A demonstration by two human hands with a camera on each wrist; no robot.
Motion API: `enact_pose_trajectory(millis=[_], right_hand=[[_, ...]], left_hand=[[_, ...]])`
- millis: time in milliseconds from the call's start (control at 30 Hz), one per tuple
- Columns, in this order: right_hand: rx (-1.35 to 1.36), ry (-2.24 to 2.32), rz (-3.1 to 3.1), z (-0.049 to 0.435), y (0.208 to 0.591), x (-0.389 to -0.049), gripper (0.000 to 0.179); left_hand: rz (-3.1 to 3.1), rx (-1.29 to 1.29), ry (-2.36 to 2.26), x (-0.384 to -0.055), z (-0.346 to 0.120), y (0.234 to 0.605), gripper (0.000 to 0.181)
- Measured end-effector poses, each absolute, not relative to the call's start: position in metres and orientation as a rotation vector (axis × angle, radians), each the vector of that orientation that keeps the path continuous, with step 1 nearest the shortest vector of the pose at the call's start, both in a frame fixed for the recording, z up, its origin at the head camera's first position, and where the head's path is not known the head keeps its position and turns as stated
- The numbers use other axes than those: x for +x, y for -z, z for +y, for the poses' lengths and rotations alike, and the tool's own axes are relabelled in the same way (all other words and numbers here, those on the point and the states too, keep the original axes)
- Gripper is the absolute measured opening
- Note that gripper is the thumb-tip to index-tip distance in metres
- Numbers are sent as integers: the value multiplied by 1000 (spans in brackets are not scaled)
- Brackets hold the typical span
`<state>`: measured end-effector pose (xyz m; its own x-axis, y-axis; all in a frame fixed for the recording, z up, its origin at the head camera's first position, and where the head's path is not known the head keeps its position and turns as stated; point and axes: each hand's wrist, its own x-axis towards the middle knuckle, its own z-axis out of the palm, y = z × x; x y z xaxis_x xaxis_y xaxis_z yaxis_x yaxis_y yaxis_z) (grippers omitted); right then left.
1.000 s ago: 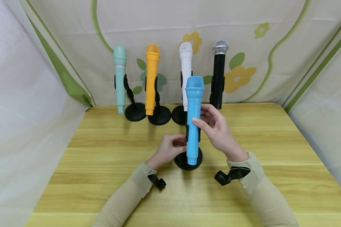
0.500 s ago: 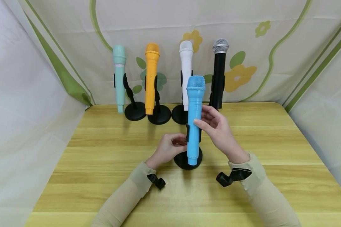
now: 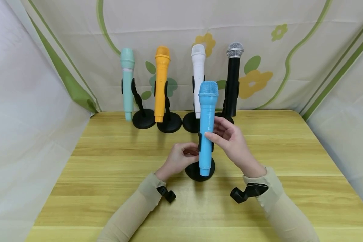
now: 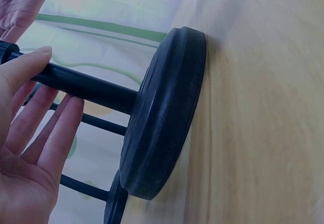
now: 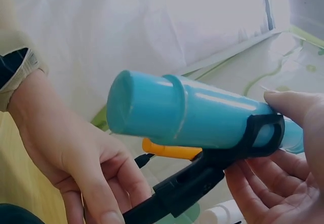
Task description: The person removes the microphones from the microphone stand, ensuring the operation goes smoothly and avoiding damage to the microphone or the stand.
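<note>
The right hand [image 3: 236, 146] pinches a blue microphone [image 3: 207, 111], cradled in its clip [image 5: 228, 155], between thumb and fingers; the left hand [image 3: 179, 159] grips the stand pole [image 4: 96, 89] below, apparently for steadiness. Beyond the fingers, four other microphones [image 3: 161, 84] stand in a row.

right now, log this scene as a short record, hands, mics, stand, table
left hand: grips the pole of the front stand
right hand: holds the blue microphone
blue microphone: in the front stand's clip, head up
back row, left to right: mint microphone, orange microphone, white microphone, black microphone, all on black stands
table: wood-grain
</note>
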<state>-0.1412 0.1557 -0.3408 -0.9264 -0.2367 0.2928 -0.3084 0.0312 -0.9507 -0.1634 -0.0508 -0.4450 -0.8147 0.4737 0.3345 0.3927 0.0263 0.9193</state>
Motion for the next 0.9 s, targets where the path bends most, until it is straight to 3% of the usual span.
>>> enact_pose_trajectory(millis=[400, 900], right_hand=[[582, -2058, -2141, 148, 339, -141, 43], [683, -1967, -2026, 143, 339, -146, 40]], left_hand=[[2286, 1097, -1862, -162, -51, 443, 26], [2300, 1112, -1855, -163, -49, 445, 27]])
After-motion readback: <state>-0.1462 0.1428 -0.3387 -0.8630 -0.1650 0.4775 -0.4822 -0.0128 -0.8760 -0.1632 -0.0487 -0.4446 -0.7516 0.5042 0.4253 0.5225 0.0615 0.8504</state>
